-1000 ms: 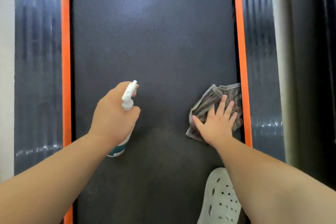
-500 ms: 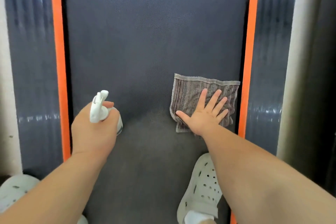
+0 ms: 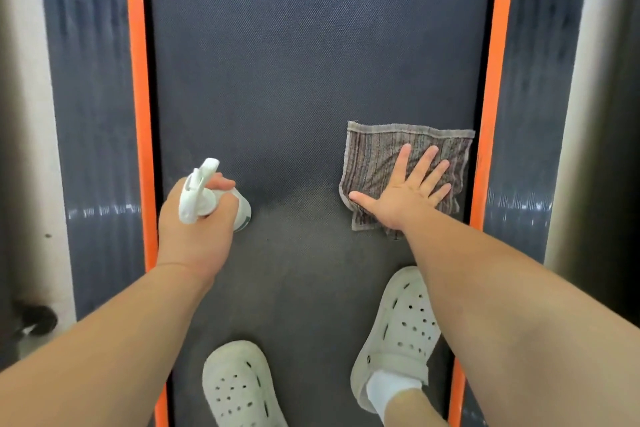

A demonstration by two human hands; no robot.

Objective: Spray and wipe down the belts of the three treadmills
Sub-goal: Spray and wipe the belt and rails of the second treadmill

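Observation:
A dark grey treadmill belt (image 3: 304,73) runs up the view between two orange strips. My left hand (image 3: 194,229) grips a white spray bottle (image 3: 199,194) near the belt's left edge, nozzle pointing up the belt. A striped grey-brown cloth (image 3: 381,156) lies flat on the belt's right side. My right hand (image 3: 405,191) presses on it with fingers spread and straight. A band of the belt below both hands looks duller than the part ahead.
Orange strips (image 3: 136,114) (image 3: 493,114) edge the belt, with ribbed dark side rails (image 3: 93,114) (image 3: 533,114) outside them. My two white clogs (image 3: 239,388) (image 3: 398,333) stand on the belt's near end. Pale floor (image 3: 20,114) lies to the left, a dark machine side (image 3: 616,149) to the right.
The cloth went from bunched to spread flat and came back toward me under my right hand. My left hand with the bottle drew back too. Both clogs have come into view.

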